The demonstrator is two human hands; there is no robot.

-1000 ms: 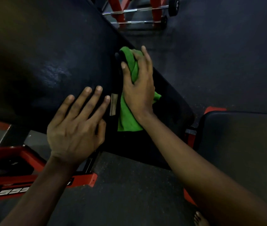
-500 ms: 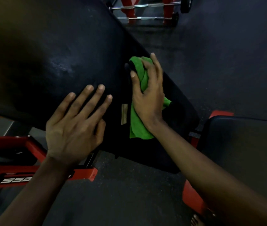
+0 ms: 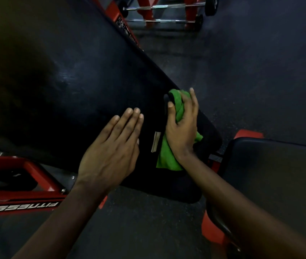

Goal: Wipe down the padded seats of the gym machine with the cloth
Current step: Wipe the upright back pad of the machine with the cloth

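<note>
Large black padded seat, running diagonally across the view. My left hand lies flat on it, fingers straight and together. My right hand grips the bunched green cloth against the seat's right edge.

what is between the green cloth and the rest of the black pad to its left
Only the left hand, lying flat on the black pad just left of the green cloth that the right hand grips. A pale strip on the pad sits between them. Nothing else visible.
</note>
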